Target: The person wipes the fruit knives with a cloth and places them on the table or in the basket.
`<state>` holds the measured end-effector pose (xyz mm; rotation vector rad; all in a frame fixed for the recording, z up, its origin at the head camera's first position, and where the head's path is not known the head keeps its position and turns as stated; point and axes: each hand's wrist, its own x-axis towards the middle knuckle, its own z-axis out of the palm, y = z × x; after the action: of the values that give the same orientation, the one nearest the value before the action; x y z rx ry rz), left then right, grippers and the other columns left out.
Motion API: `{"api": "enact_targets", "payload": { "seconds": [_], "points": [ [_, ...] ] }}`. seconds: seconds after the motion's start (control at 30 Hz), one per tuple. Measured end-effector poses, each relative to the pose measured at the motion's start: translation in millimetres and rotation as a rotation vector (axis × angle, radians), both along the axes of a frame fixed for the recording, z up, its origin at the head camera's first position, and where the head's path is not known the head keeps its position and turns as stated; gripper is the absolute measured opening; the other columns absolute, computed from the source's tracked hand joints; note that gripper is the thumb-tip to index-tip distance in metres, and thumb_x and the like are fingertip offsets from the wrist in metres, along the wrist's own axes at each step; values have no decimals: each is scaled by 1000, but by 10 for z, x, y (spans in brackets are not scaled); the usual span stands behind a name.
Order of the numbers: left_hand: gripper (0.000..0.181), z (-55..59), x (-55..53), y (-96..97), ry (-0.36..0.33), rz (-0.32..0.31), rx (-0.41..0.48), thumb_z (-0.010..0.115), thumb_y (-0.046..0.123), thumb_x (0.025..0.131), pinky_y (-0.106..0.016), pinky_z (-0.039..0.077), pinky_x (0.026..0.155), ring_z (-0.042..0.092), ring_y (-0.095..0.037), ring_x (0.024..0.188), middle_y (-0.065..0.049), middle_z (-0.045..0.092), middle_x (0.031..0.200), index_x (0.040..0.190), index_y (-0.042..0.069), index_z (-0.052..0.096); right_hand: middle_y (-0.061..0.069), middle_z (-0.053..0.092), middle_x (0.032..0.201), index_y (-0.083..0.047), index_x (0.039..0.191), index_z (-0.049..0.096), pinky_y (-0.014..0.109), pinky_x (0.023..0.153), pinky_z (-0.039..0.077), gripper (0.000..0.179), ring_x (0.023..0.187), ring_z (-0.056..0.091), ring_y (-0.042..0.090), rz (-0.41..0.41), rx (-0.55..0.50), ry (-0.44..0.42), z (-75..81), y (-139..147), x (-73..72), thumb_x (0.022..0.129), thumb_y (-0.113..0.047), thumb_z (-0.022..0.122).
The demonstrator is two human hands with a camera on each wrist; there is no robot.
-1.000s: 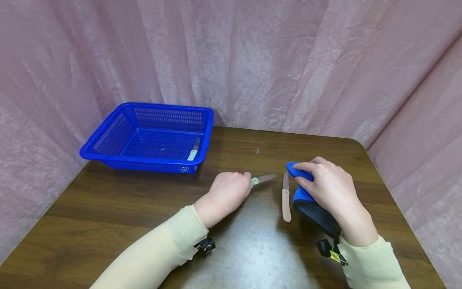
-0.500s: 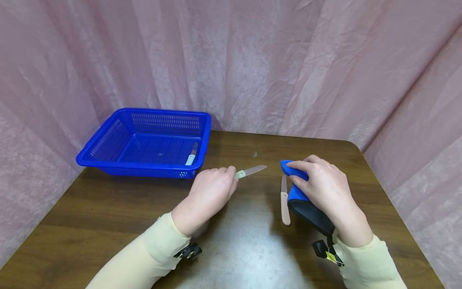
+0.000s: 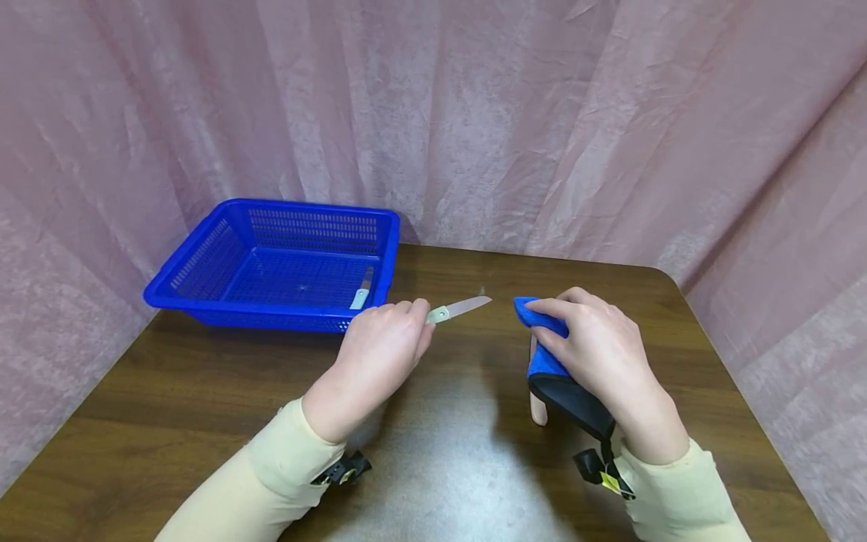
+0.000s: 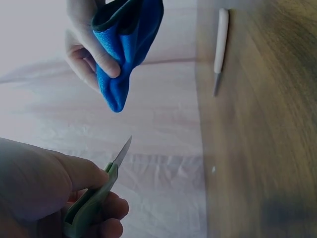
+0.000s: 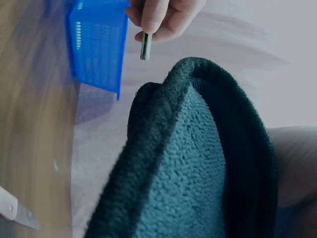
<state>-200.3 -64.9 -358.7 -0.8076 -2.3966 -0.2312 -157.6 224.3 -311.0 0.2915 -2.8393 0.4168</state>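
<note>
In the head view my left hand (image 3: 375, 346) grips a folding knife (image 3: 467, 306) by its pale green handle, its bare blade pointing right toward the cloth. The left wrist view shows the slotted handle (image 4: 91, 206) wrapped by fingers and thumb. My right hand (image 3: 599, 350) pinches a folded blue cloth (image 3: 550, 363) with dark edging, a gap away from the blade tip. Lying on the table beneath the cloth is a second knife (image 3: 538, 410) with a beige handle, partly covered by it in the head view; the left wrist view shows that knife (image 4: 221, 42) whole.
A blue plastic basket (image 3: 271, 304) stands at the back left of the wooden table (image 3: 433, 452), holding a knife (image 3: 360, 298) with a pale handle near its right wall. Pink curtains (image 3: 433, 120) hang behind and to the right.
My left hand has drawn the green knife left and away from me, off from the cloth. My right hand has shifted slightly left with the cloth, over the beige knife.
</note>
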Motion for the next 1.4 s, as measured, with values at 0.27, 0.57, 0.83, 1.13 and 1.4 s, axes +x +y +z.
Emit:
{"api": "enact_targets", "payload": {
  "seconds": [0.27,0.57,0.83,1.13,1.4],
  "points": [
    [25,41,20,-51,-3,12,8,84,18,97,-42,45,45,63,-29,55,-6,62,69,88,6,64,3,73,116,-27,135,81,55,76,55,34,96,70,33,18,-27,10,13,-114,-13,101,-27,82],
    [26,59,17,-87,-7,3,13,84,19,98,-42,46,45,62,-29,56,-6,62,71,89,6,63,2,74,116,-28,134,81,54,81,55,34,99,70,31,45,-43,37,27,-264,-26,101,-25,83],
    [27,76,25,-100,-25,-4,21,84,19,99,-40,45,46,62,-28,57,-4,61,72,90,5,62,2,74,113,-26,132,83,51,83,55,33,98,70,27,105,-49,81,30,-415,-51,99,-22,85],
    [27,103,49,-73,-38,-8,15,84,21,99,-39,44,47,60,-26,57,-4,60,72,92,5,63,4,74,113,-24,129,84,48,86,55,37,102,69,29,175,-26,181,-63,-555,-49,93,-22,91],
    [25,124,87,-49,-20,-28,14,83,18,99,-39,45,48,62,-27,58,-3,59,71,89,6,63,4,75,111,-24,127,85,46,88,55,34,101,69,28,214,-43,214,-82,-605,-51,93,-20,90]
  ]
}}
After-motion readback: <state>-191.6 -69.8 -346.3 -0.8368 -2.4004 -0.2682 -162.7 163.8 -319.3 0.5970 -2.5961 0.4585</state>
